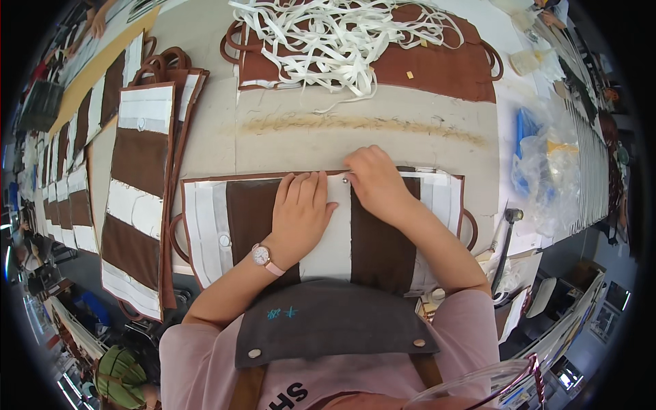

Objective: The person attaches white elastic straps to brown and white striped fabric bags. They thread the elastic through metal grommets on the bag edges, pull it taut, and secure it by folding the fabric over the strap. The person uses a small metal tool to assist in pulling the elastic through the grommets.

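Observation:
A flat brown-and-white bag piece [385, 232] lies across the table in front of me, with a brown loop handle [179, 238] at each end. My left hand [301, 210] rests flat on it, fingers stretched toward its far edge, a watch [261, 254] on the wrist. At that edge the curled fingers of my right hand [373, 183] pinch the brown border. Beside these fingertips a small metal stud [346, 181] shows on the white strip. Whether the fingers also hold something small is hidden.
White ribbon strips [328, 41] lie tangled over brown bag pieces [437, 75] at the far side. Striped bag pieces [139, 160] are stacked on the left. To the right are clear plastic bags [547, 171] and a black gooseneck lamp [508, 239].

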A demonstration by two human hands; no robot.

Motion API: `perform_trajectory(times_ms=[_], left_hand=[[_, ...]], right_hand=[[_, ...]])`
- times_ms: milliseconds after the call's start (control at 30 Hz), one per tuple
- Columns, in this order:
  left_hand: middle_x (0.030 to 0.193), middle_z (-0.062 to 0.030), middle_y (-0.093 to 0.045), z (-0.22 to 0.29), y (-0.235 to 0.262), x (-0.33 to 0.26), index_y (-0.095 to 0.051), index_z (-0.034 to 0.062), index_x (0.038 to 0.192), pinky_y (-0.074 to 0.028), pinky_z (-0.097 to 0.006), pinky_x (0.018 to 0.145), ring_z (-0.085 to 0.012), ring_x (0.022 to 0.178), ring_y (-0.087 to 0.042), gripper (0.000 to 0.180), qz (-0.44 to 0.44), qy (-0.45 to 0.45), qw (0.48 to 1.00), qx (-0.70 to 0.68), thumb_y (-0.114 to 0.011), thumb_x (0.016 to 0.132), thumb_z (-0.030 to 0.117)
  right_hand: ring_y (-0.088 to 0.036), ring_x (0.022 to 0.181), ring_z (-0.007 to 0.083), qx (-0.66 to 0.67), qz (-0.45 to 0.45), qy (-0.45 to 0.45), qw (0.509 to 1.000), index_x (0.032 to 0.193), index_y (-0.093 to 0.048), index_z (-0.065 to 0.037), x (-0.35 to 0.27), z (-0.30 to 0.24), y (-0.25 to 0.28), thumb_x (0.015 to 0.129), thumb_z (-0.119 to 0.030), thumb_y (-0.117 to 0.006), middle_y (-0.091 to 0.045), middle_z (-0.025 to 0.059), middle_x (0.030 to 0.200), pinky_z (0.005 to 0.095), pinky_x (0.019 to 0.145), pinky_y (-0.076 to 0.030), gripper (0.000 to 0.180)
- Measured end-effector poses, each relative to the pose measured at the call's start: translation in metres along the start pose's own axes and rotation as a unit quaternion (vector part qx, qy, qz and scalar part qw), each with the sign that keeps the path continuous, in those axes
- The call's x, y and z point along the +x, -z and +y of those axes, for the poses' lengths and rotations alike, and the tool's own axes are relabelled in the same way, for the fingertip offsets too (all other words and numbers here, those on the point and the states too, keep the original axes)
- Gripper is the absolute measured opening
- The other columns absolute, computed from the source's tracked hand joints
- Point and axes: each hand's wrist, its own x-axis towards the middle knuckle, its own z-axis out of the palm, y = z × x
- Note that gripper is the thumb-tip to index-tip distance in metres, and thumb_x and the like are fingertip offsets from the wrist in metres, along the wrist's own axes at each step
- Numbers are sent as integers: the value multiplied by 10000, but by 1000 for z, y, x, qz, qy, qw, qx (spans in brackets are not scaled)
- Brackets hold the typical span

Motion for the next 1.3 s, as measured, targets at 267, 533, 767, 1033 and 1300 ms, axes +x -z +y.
perform_trajectory(times_ms=[267, 533, 767, 1033, 1300], left_hand=[[1190, -229, -589, 17, -1, 6, -607, 196, 1366, -426, -487, 1028, -360, 1137, -557, 591, -2, -14, 997, 70, -758, 807, 315], [1201, -227, -581, 20, 2, 10, -604, 200, 1369, -447, -468, 967, -366, 1101, -558, 601, -23, 11, 999, 48, -762, 805, 338], [1162, -190, -571, 13, 1, 10, -602, 113, 1343, -458, -441, 926, -344, 1034, -554, 596, -11, 8, 999, 39, -758, 816, 343], [1105, -156, -560, 11, -3, 9, -596, 115, 1349, -462, -417, 881, -311, 981, -543, 598, -3, 11, 999, 41, -756, 820, 342], [1018, -136, -554, 12, 0, 15, -634, 100, 1271, -446, -411, 882, -305, 1004, -545, 503, -19, 12, 999, 38, -745, 830, 316]], right_hand=[[-529, 929, 346, 102, -41, -48, 993, 928, -610, -30, 1, 9, 13, 788, 68, -635, -578, 125, 933, 425, 827, -457, 172], [-527, 911, 323, 46, -22, 52, 997, 900, -611, -25, -7, 13, 12, 752, 6, -632, -564, 109, 922, 409, 836, -470, 153], [-533, 910, 280, -50, -63, 127, 989, 915, -622, -28, -10, 13, 14, 769, -110, -600, -565, 83, 932, 398, 832, -465, 169], [-540, 952, 324, 68, 0, -14, 998, 930, -624, -13, -12, 8, 6, 710, 18, -647, -573, 107, 968, 424, 851, -459, 223], [-538, 978, 293, -83, -66, 132, 985, 943, -634, -27, -17, -1, 15, 743, -46, -640, -577, 93, 973, 418, 909, -457, 202]])
